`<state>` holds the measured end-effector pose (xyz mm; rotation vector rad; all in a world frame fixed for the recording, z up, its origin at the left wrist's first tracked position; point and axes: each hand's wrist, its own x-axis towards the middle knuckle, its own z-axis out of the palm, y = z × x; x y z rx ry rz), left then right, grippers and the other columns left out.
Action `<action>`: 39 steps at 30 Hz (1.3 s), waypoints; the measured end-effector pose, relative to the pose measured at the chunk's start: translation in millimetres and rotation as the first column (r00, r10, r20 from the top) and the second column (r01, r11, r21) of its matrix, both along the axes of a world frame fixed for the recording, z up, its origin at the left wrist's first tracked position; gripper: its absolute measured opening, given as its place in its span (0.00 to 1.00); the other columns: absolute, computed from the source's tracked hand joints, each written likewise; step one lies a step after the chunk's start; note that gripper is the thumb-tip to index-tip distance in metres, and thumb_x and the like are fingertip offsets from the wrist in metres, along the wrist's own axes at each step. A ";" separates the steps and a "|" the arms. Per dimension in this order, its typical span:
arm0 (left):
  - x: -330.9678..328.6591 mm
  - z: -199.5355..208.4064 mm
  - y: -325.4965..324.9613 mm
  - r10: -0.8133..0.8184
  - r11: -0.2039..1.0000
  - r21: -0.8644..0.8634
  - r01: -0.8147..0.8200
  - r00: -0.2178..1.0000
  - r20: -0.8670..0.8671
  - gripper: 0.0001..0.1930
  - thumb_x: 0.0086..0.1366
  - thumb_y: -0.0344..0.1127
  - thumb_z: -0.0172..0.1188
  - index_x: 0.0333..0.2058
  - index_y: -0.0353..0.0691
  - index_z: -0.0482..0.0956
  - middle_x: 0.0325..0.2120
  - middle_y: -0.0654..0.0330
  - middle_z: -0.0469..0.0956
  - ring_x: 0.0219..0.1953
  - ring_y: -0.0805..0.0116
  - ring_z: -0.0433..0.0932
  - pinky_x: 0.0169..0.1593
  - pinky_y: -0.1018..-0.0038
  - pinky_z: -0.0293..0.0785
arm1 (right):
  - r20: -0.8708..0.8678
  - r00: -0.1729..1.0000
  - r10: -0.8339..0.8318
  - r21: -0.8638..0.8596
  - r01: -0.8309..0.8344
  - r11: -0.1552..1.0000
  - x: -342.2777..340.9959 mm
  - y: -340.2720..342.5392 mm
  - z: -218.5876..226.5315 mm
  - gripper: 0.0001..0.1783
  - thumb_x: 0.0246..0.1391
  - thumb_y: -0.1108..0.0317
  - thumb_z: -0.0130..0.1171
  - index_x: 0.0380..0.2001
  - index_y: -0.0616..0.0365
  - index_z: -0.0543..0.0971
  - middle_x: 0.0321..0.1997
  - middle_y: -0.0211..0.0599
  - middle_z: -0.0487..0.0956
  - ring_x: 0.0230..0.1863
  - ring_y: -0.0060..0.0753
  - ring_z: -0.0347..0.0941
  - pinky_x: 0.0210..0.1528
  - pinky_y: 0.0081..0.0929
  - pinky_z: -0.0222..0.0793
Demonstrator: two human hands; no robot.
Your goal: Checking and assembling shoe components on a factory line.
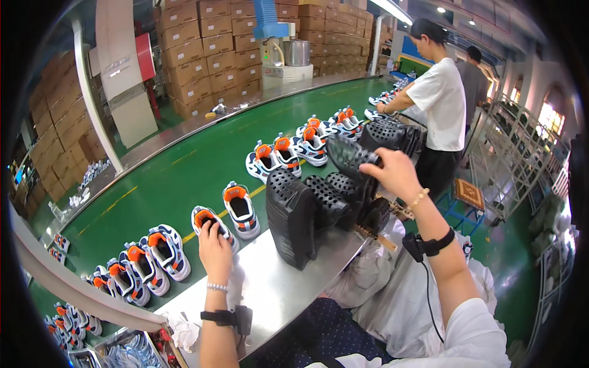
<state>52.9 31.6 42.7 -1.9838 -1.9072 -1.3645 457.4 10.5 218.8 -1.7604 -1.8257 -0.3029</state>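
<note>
My left hand [215, 250] is closed on a white sneaker [201, 214] with an orange lining and dark trim, its fingers reaching into the shoe's opening. Beside that shoe stands a matching sneaker [242, 208]. In my raised right hand [396, 173] is a black perforated shoe form [347, 153], pinched by one end. Below it, several more black perforated shoe forms [328, 199] stand bunched on the metal tabletop [270, 276]. The nearest is a tall black stack [289, 227].
A green conveyor belt [165, 168] carries more sneakers [142, 267] on the left and others [264, 159] ahead. A co-worker in a white shirt [438, 101] stands along the belt at right. White sacks [399, 294] lie beside me, near a stool [468, 193]. Cartons [208, 55] are stacked behind.
</note>
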 end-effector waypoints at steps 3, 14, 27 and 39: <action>-15.5 -32.3 -14.3 0.024 0.999 0.018 -0.031 0.960 0.278 0.26 0.57 0.27 0.53 0.57 0.38 0.66 0.59 0.46 0.62 0.60 0.47 0.64 0.61 0.61 0.60 | -0.253 0.940 0.229 0.038 -0.227 0.973 -78.0 -38.3 57.8 0.25 0.45 0.48 0.65 0.23 0.65 0.77 0.19 0.48 0.76 0.24 0.47 0.76 0.29 0.35 0.68; -15.5 -42.7 -23.0 0.025 0.991 -0.129 0.045 0.867 0.497 0.41 0.55 0.27 0.59 0.65 0.37 0.48 0.59 0.41 0.61 0.59 0.44 0.65 0.60 0.61 0.62 | 0.078 0.878 0.472 -0.604 -0.335 0.723 -336.9 74.6 -57.7 0.18 0.38 0.58 0.68 0.33 0.57 0.83 0.34 0.42 0.83 0.40 0.41 0.80 0.40 0.33 0.76; -22.9 -55.7 -20.1 0.136 0.980 -0.181 -0.077 0.931 0.338 0.30 0.54 0.33 0.61 0.55 0.38 0.62 0.56 0.38 0.63 0.47 0.38 0.73 0.48 0.56 0.71 | -0.114 0.900 0.420 -0.498 -0.418 0.760 -385.9 107.1 -169.5 0.19 0.46 0.53 0.59 0.28 0.61 0.82 0.33 0.49 0.81 0.36 0.48 0.79 0.40 0.40 0.75; -26.9 -48.4 -17.6 0.049 0.981 -0.191 0.026 0.925 0.377 0.25 0.56 0.31 0.60 0.54 0.36 0.68 0.61 0.41 0.60 0.57 0.42 0.66 0.57 0.61 0.66 | -0.065 0.870 0.489 -0.457 -0.461 0.761 -384.3 108.3 -162.7 0.11 0.50 0.65 0.54 0.30 0.60 0.81 0.32 0.51 0.81 0.34 0.48 0.80 0.36 0.39 0.75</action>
